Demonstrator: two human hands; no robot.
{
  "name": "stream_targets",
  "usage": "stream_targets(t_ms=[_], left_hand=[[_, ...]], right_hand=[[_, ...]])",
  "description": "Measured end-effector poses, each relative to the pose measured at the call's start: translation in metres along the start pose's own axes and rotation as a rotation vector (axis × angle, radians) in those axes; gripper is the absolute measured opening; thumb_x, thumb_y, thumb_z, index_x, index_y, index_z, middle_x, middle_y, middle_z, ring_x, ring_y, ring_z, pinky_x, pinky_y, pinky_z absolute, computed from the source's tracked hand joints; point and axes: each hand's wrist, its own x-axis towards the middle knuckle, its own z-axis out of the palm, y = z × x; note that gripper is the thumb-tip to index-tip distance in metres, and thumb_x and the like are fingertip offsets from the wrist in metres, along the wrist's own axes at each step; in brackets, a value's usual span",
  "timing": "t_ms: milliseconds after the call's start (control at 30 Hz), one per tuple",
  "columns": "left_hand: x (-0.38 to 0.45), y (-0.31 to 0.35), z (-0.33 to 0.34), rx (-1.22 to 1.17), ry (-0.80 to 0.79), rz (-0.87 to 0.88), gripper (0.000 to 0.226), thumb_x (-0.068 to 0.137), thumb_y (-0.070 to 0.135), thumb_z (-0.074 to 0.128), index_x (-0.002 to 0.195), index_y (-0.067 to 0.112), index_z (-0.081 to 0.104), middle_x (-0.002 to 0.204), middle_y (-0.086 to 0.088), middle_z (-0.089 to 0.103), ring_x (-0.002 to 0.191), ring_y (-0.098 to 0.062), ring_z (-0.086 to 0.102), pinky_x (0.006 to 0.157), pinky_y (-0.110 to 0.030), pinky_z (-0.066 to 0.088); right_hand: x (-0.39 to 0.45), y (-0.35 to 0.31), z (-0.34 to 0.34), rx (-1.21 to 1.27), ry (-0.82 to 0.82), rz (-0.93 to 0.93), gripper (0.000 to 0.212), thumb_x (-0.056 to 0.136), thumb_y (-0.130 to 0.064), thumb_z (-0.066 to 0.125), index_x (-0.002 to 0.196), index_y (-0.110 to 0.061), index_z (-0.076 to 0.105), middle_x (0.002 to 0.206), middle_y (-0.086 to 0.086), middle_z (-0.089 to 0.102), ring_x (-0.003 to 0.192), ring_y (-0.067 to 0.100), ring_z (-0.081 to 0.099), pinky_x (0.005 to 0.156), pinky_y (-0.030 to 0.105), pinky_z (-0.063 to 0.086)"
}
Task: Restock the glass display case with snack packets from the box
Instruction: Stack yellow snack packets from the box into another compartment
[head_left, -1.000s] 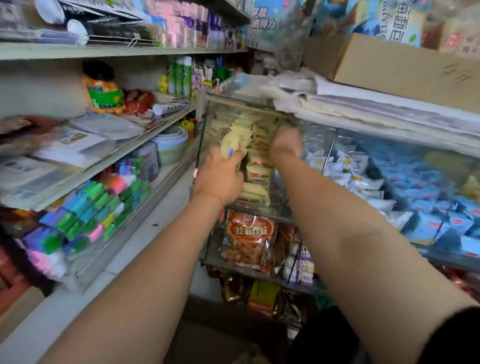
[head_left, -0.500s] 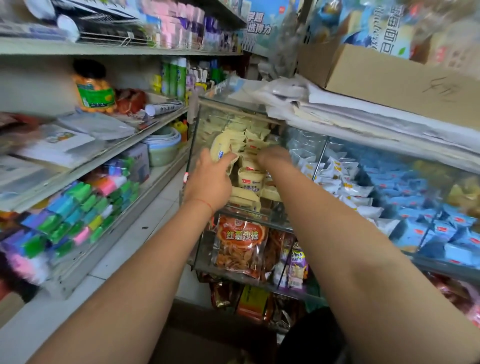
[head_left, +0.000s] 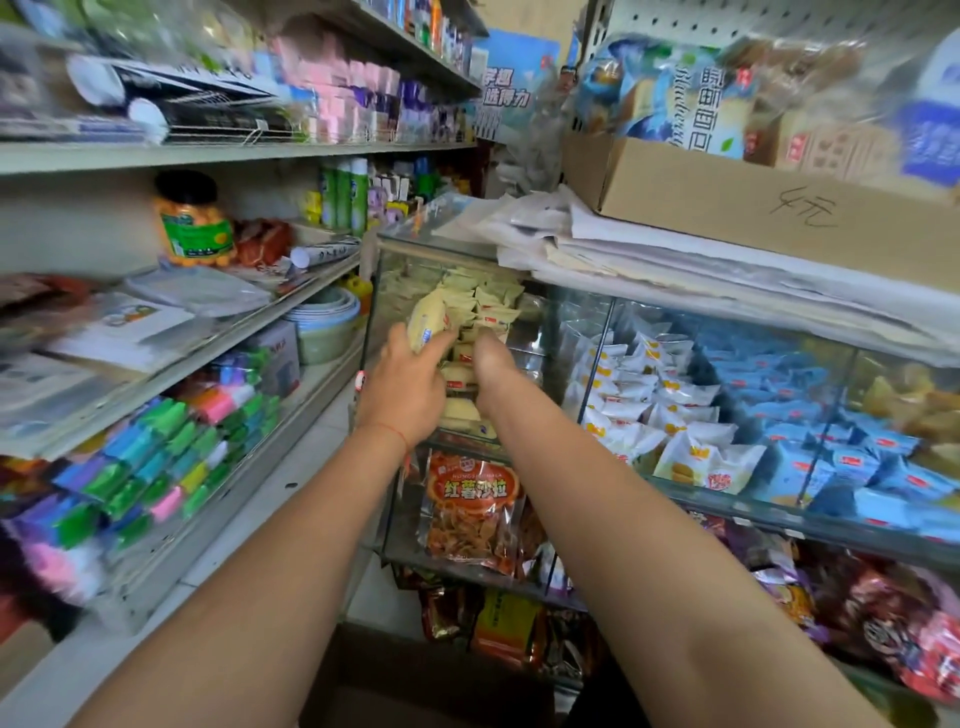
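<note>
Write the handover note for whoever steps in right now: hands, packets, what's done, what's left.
Left hand: grips a yellow packet at the case's left compartment.
Right hand: reaches into the yellow stack; fingers hidden, grip unclear.
Done: that compartment already holds many yellow packets.
Left: place the held packet, then fetch more. The supply box is not clearly identifiable in view.

On the left, metal shelves carry an orange jar with a black lid, stacked bowls farther back, and bright coloured packs lower down. A blue poster hangs on the far wall.
</note>
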Motion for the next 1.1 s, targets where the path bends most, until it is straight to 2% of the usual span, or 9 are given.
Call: stream_targets(t_ms=[100, 233, 400, 567, 633, 700, 767, 867, 1100], left_hand=[[0.001, -0.001, 0.0, 0.002, -0.024, -0.005, 0.054, 0.091, 0.013, 0.046, 0.14, 0.037, 0.045, 0.132, -0.013, 0.033, 0.114, -0.037, 0.044, 0.089, -0.048, 0.047], [0.0, 0.001, -0.002, -0.074, 0.03, 0.037, 0.052, 0.091, 0.008, 0.048, 0.136, 0.033, 0.051, 0.135, -0.014, 0.036, 0.118, -0.038, 0.044, 0.091, -0.047, 0.047], [0.013, 0.002, -0.005, -0.067, 0.132, 0.142, 0.051, 0.087, 0.003, 0.052, 0.131, 0.029, 0.058, 0.135, -0.016, 0.039, 0.117, -0.039, 0.046, 0.095, -0.047, 0.048], [0.044, 0.005, 0.004, 0.02, -0.009, 0.116, 0.052, 0.089, 0.009, 0.051, 0.136, 0.03, 0.054, 0.14, -0.017, 0.034, 0.123, -0.04, 0.042, 0.099, -0.048, 0.045], [0.047, 0.008, 0.003, 0.023, -0.042, 0.08, 0.052, 0.089, 0.01, 0.052, 0.136, 0.031, 0.053, 0.141, -0.017, 0.034, 0.124, -0.039, 0.041, 0.1, -0.048, 0.044], [0.046, 0.01, -0.004, 0.031, -0.065, 0.057, 0.052, 0.089, 0.01, 0.052, 0.137, 0.032, 0.052, 0.141, -0.017, 0.034, 0.123, -0.04, 0.041, 0.1, -0.048, 0.044], [0.042, 0.01, -0.011, 0.047, -0.108, 0.04, 0.051, 0.092, 0.012, 0.05, 0.139, 0.03, 0.049, 0.141, -0.018, 0.032, 0.123, -0.041, 0.041, 0.101, -0.047, 0.043], [0.032, 0.007, -0.014, 0.075, -0.144, 0.046, 0.049, 0.095, 0.019, 0.048, 0.142, 0.031, 0.044, 0.14, -0.017, 0.03, 0.121, -0.042, 0.043, 0.101, -0.047, 0.043], [0.005, 0.002, -0.012, 0.102, -0.195, 0.042, 0.053, 0.098, 0.032, 0.045, 0.149, 0.037, 0.032, 0.155, -0.014, 0.008, 0.14, -0.036, 0.023, 0.111, -0.044, 0.03]], right_hand=[[-0.007, -0.008, -0.014, -0.133, 0.039, -0.043, 0.052, 0.101, -0.041, 0.026, 0.131, -0.01, 0.054, 0.129, 0.014, 0.058, 0.115, 0.031, 0.057, 0.102, 0.043, 0.045], [0.005, -0.014, -0.039, -0.691, 0.329, -0.212, 0.036, 0.095, -0.013, 0.043, 0.126, -0.001, 0.055, 0.134, 0.02, 0.052, 0.125, 0.032, 0.049, 0.101, 0.036, 0.042], [0.051, 0.008, -0.038, -1.268, 0.141, -0.134, 0.054, 0.084, -0.017, 0.053, 0.137, -0.008, 0.047, 0.139, 0.02, 0.047, 0.123, 0.036, 0.047, 0.095, 0.043, 0.045], [0.081, 0.011, -0.032, -1.337, 0.093, -0.144, 0.054, 0.082, -0.016, 0.054, 0.136, -0.013, 0.047, 0.129, 0.015, 0.053, 0.114, 0.032, 0.054, 0.087, 0.042, 0.047], [0.081, 0.006, -0.033, -1.334, 0.086, -0.136, 0.049, 0.085, -0.017, 0.052, 0.133, -0.013, 0.051, 0.13, 0.014, 0.054, 0.115, 0.03, 0.054, 0.082, 0.026, 0.047], [0.079, 0.0, -0.041, -1.42, 0.052, -0.177, 0.038, 0.096, -0.016, 0.044, 0.132, -0.008, 0.053, 0.133, 0.011, 0.054, 0.12, 0.025, 0.052, 0.06, 0.0, 0.035], [0.068, -0.01, -0.049, -1.463, 0.102, -0.223, 0.032, 0.098, -0.018, 0.045, 0.126, -0.007, 0.057, 0.129, 0.008, 0.057, 0.119, 0.023, 0.053, 0.069, 0.004, 0.035], [0.044, -0.033, -0.052, -1.546, 0.259, -0.316, 0.034, 0.091, -0.022, 0.055, 0.122, -0.009, 0.06, 0.126, 0.008, 0.06, 0.116, 0.027, 0.056, 0.091, 0.034, 0.046], [0.031, -0.028, -0.042, -1.463, 0.389, -0.324, 0.051, 0.091, -0.017, 0.047, 0.14, -0.002, 0.043, 0.144, 0.02, 0.041, 0.127, 0.035, 0.045, 0.096, 0.041, 0.042]])
